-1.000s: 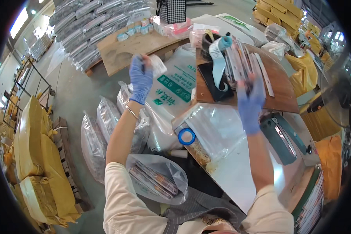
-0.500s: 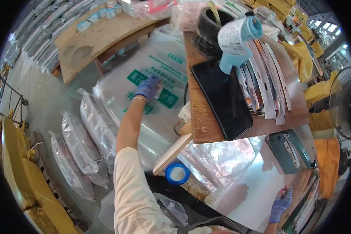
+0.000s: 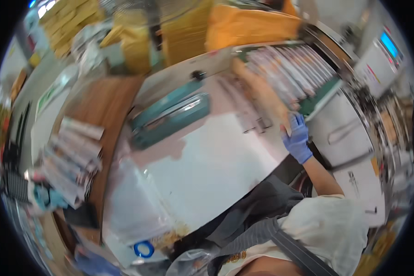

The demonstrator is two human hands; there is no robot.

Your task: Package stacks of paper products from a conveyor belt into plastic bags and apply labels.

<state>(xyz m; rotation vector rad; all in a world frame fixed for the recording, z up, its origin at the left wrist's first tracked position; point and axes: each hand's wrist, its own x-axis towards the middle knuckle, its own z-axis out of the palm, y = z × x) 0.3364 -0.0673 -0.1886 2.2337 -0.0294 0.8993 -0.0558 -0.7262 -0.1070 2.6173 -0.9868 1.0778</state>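
My right hand (image 3: 296,139), in a purple glove, is at the right edge of the white worktop (image 3: 221,158), by the near end of a wooden strip (image 3: 262,89). Its thumb stands apart from the fingers, and I see nothing between them; whether it touches the strip I cannot tell. At the lower left, beside the worktop's corner, my gloved left hand (image 3: 94,263) is smeared by motion, so its fingers cannot be made out. Clear plastic bags (image 3: 133,202) lie on the worktop's left part, near a blue tape roll (image 3: 144,249).
A long green tool with a metal bar (image 3: 172,114) lies at the back of the worktop. Behind the strip, a green tray (image 3: 324,99) holds several packed sheets (image 3: 290,69). A brown wooden shelf (image 3: 108,106) with papers (image 3: 73,156) rises on the left. Orange sacking (image 3: 253,27) stands behind.
The view has swung right, from the stacked plastic bags to the worktop. My left hand no longer lies on the printed bag; it is now low at the left.
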